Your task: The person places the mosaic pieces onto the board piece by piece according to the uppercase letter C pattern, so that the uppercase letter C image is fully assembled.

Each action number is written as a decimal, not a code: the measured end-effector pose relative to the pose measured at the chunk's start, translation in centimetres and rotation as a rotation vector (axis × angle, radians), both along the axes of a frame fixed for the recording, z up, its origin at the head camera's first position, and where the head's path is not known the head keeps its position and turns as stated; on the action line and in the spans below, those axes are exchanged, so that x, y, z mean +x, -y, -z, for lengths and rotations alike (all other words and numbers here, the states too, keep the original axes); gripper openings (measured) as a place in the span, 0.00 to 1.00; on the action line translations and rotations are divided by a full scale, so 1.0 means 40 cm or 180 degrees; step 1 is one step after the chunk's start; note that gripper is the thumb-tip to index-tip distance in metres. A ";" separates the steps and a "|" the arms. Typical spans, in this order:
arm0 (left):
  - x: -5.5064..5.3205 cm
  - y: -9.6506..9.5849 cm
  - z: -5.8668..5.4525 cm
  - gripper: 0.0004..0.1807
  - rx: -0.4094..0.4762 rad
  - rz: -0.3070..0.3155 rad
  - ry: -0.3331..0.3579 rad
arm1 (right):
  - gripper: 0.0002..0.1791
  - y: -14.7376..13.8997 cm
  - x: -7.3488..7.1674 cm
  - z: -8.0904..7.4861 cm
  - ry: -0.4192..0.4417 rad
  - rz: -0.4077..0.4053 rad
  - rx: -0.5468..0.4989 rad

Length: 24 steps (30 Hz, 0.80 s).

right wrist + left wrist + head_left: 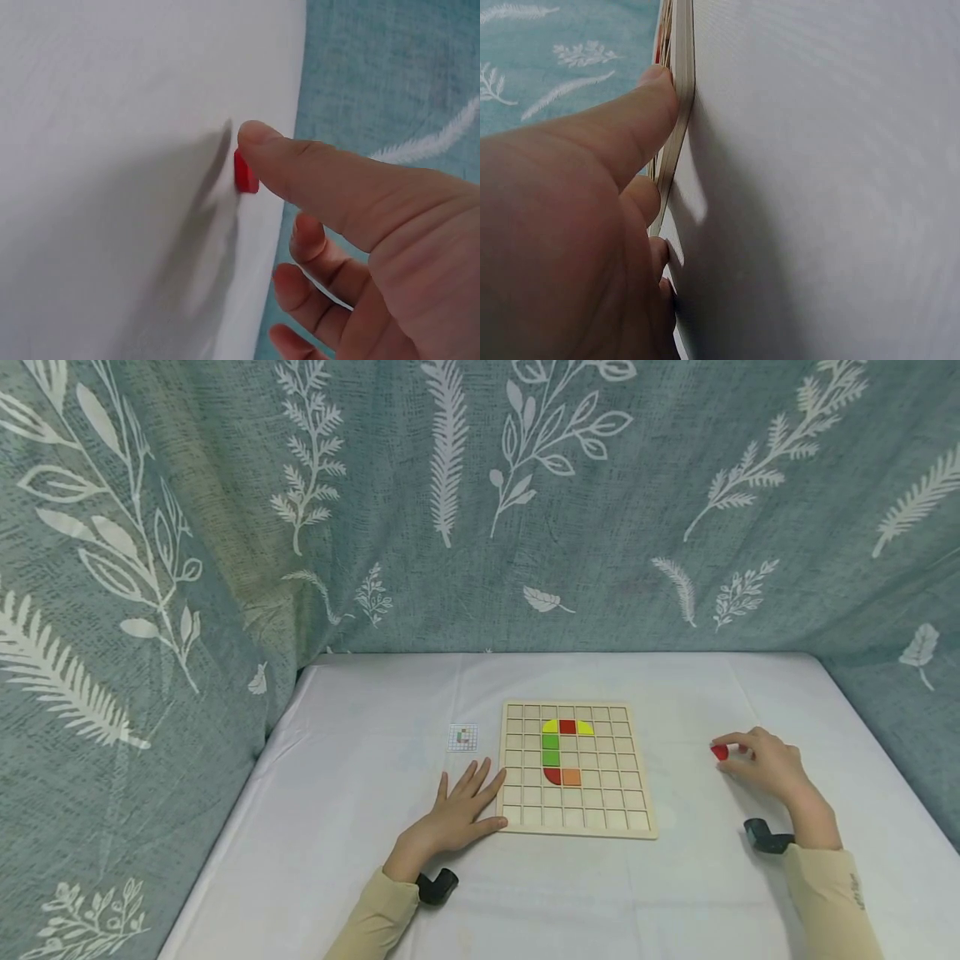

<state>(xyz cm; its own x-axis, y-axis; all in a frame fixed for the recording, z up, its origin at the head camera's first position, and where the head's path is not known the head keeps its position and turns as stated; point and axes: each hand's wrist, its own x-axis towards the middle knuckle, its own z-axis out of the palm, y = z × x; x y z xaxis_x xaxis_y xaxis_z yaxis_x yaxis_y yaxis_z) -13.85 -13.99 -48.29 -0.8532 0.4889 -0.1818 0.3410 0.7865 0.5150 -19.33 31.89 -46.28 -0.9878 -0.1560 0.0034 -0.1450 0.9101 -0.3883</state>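
Observation:
A pale wooden grid board (pixel 607 816) lies on the white table, with yellow, red, green and orange tiles set in a C-like shape. My left hand (pixel 457 817) is spread flat at the board's left side, its thumb and fingertips at the frame; in the left wrist view the thumb (pixel 641 112) lies against the board's edge (pixel 681 75). Right of the board, my right hand (pixel 767 766) pinches a small red tile (pixel 720 752) between thumb and fingers. Close over the cloth in the right wrist view, the red tile (pixel 246 174) shows below the thumb tip, the other fingers loosely bent.
Left of the board lies a small card (pixel 462 737) printed with a coloured grid pattern. Black wrist cameras (pixel 438 887) are strapped to both wrists. A blue-green leaf-patterned curtain (pixel 480 585) borders the table at the back and sides.

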 end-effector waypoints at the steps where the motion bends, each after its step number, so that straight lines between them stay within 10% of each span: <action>1: 0.000 0.000 0.000 0.37 -0.0003 -0.0002 0.0002 | 0.19 -0.003 0.000 0.002 0.0025 0.0010 0.0004; 24: -0.001 0.003 0.001 0.38 -0.0015 -0.0011 0.0019 | 0.16 0.002 0.002 0.013 -0.0109 0.0023 -0.0045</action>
